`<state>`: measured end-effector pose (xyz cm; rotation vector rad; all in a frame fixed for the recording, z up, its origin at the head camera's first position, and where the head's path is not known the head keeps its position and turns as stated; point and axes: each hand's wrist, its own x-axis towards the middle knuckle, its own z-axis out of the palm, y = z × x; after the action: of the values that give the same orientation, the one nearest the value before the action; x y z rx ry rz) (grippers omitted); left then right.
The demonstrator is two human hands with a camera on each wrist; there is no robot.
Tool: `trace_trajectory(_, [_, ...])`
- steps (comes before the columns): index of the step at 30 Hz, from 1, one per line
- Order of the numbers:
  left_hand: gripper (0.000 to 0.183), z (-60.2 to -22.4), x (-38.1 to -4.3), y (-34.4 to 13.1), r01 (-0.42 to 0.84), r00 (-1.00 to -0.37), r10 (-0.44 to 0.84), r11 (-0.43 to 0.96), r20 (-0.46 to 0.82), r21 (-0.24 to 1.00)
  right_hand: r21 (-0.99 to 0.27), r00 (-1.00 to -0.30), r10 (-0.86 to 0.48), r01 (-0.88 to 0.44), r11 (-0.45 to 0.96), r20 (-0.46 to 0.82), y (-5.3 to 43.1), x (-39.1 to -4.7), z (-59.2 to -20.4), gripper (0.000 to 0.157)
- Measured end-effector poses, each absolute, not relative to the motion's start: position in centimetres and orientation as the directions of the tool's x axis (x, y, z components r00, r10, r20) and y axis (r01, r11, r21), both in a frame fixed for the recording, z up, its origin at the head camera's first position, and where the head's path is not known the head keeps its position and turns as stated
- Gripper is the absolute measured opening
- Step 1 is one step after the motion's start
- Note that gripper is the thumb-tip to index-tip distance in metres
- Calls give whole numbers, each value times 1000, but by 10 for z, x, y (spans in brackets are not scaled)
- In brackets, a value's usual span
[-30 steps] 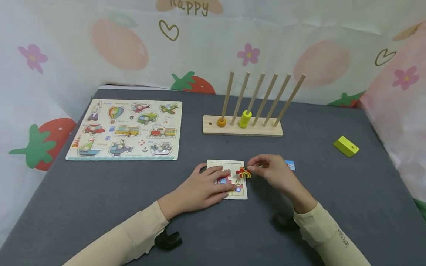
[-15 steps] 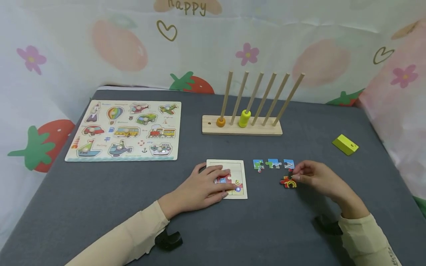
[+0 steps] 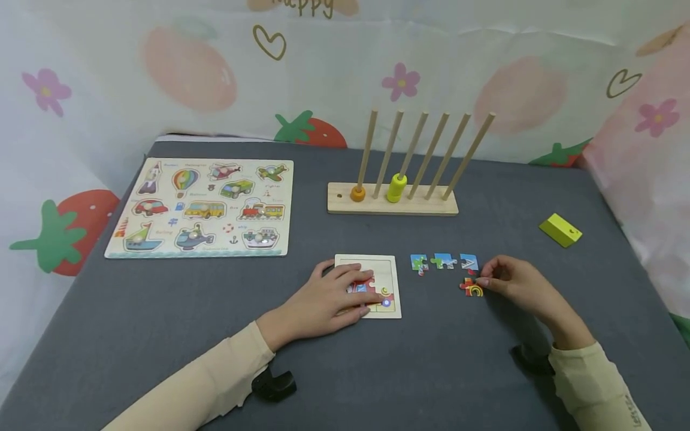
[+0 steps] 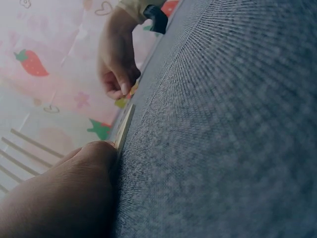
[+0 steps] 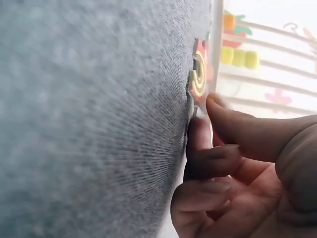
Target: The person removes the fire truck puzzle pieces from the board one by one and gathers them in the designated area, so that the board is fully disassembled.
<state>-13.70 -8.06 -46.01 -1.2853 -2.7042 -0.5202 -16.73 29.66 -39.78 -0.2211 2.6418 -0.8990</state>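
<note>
My left hand (image 3: 318, 305) rests with its fingers spread over a small white-framed jigsaw board (image 3: 384, 267). Some red and blue picture parts show between those fingers, and the rest is covered. Right of the board, my right hand (image 3: 523, 293) pinches the edge of a red jigsaw piece (image 3: 473, 289) with a yellow arc, low at the tabletop. The right wrist view shows thumb and forefinger at the end of this piece. Just behind it lie three other jigsaw pieces in a row: a green-blue one (image 3: 418, 262), a blue one (image 3: 444, 261) and a blue one with white marks (image 3: 469, 261).
At the back stands a wooden peg rack (image 3: 399, 206) with several tall pegs, an orange bead (image 3: 357, 193) and yellow-green beads (image 3: 396, 188). A vehicle peg puzzle (image 3: 202, 209) lies at the left. One yellow block (image 3: 560, 230) sits far right on the dark tablecloth (image 3: 404, 377).
My right hand has carried the red piece from the board's right edge out to the right, then slightly back toward the row of pieces. My left hand has stayed on the board.
</note>
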Motion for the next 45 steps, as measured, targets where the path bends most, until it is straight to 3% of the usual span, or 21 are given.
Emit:
trace_trajectory(7, [36, -459, -139, -81, 764, -643, 728, 589, 236, 265, -498, -930, -326, -204, 843, -170, 286, -159, -396, 31])
trace_trajectory(12, [36, -459, -140, -81, 761, -646, 726, 587, 237, 276, -451, -915, -386, -297, 842, -120, 286, -155, -396, 25])
trace_trajectory(26, [36, -458, -139, -80, 761, -644, 735, 589, 211, 272, -435, -912, -398, -318, 843, -105, 293, -150, -396, 24])
trace_trajectory(31, [36, -457, -138, -80, 760, -645, 737, 590, 201, 273, -382, -916, -398, -347, 857, -60, 262, -140, -377, 26])
trace_trajectory(36, [38, -455, -137, -81, 744, -662, 721, 604, 202, 284, -408, -868, -496, -453, 793, 2, 211, -134, -373, 23])
trace_trajectory(40, [47, -456, -137, -82, 730, -678, 705, 617, 206, 293, -457, -838, -545, -473, 753, -33, 175, -134, -383, 22])
trace_trajectory(45, [54, -457, -137, -80, 721, -689, 693, 626, 211, 297, -428, -841, -534, -453, 782, -84, 151, -133, -396, 22])
